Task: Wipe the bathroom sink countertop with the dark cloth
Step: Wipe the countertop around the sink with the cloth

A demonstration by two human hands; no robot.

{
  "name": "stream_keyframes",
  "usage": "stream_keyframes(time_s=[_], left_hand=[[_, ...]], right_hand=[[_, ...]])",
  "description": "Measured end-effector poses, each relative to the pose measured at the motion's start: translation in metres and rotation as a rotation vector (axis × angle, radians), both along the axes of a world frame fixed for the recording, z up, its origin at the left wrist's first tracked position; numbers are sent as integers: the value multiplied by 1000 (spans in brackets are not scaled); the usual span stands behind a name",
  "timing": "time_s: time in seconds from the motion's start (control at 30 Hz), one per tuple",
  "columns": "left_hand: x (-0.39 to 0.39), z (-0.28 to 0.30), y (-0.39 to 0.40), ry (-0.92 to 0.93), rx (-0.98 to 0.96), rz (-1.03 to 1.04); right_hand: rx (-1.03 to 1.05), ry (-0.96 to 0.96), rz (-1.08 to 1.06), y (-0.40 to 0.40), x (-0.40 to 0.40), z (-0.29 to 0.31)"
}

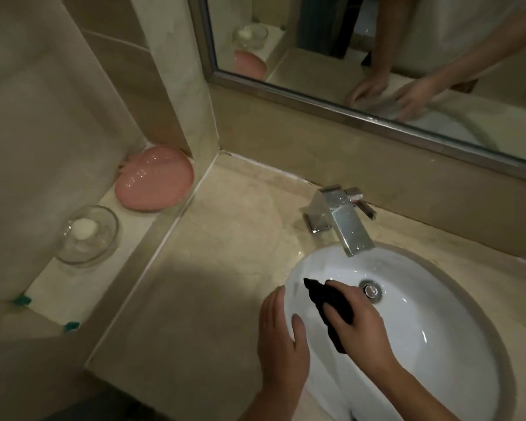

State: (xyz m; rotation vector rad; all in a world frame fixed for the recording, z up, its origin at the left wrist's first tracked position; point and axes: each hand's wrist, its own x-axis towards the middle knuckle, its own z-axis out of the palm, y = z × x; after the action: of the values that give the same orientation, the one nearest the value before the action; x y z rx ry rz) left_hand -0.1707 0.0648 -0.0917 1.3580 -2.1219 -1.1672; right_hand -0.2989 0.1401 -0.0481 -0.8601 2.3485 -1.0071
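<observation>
My right hand (359,326) grips the dark cloth (322,296) inside the left part of the white oval sink basin (438,344), just left of the drain (370,289). Part of the cloth sticks out past my fingers toward the basin's left wall. My left hand (281,341) rests flat, fingers straight, on the basin's left rim where it meets the beige marble countertop (213,284). The countertop stretches left and back from the basin and looks wet near the faucet.
A chrome faucet (343,220) stands behind the basin. On a raised ledge at the left sit a pink dish (154,179) and a glass bowl with soap (87,233). A framed mirror (377,41) hangs above the back wall.
</observation>
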Motion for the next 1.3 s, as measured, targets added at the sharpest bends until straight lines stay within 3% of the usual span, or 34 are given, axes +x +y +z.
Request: stream_keyframes(time_s=[0.13, 0.3, 0.43, 0.7, 0.83, 0.97, 1.13, 1.3], left_hand=[[28, 7, -47, 13, -10, -26], [38, -7, -109, -10, -140, 49], [34, -17, -111, -50, -190, 19], [32, -22, -111, -102, -192, 2], [31, -20, -112, -96, -225, -32], [31, -19, -112, -96, -218, -37], [29, -16, -112, -105, -214, -40], [31, -16, -113, -96, -215, -38]], right_hand=[[-81, 38, 6, -54, 14, 13], [-77, 165, 69, -126, 46, -20], [9, 437, 284, -148, 58, -64], [-40, 360, 173, -192, 21, -70], [53, 440, 41, -150, -12, -64], [177, 459, 48, -100, -29, -50], [-31, 287, -132, -98, -19, -11], [-93, 286, 5, -171, -2, -3]])
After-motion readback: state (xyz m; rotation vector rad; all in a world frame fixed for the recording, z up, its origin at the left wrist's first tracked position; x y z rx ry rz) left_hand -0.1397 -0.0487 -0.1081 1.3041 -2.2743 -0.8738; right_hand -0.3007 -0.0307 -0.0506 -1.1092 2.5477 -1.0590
